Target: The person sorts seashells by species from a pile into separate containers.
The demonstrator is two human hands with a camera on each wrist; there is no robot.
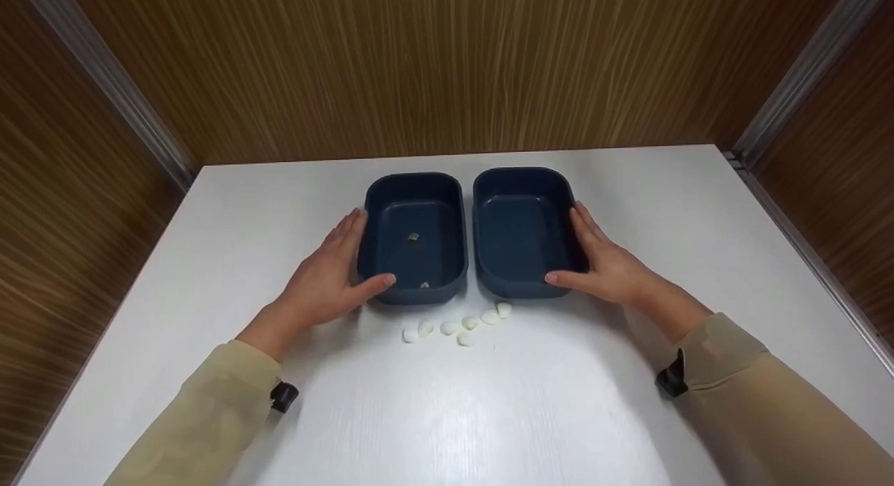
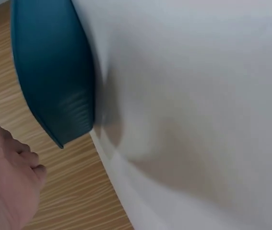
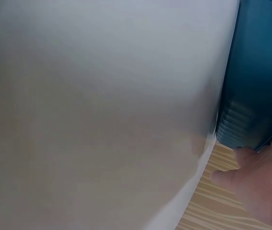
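Observation:
Two dark blue rectangular bins stand side by side on the white table, a narrow gap between them. Along the outer side of the left bin (image 1: 436,227) lies my left hand (image 1: 325,280), fingers straight and thumb toward the front corner. My right hand (image 1: 611,266) is at the outer side of the right bin (image 1: 520,227), its fingers extended along the wall and its thumb across the front corner. Two small brownish pieces (image 1: 413,237) lie inside the left bin; the right bin's floor shows bare. Several small white pebble-like pieces (image 1: 469,323) are scattered in front of the bins.
The white table (image 1: 447,416) ends at a wood-grain panel (image 1: 447,67) behind the bins. More wood-grain panels with metal corner strips rise at the left and right. A black band piece (image 1: 284,396) shows at the left cuff, another (image 1: 672,376) at the right.

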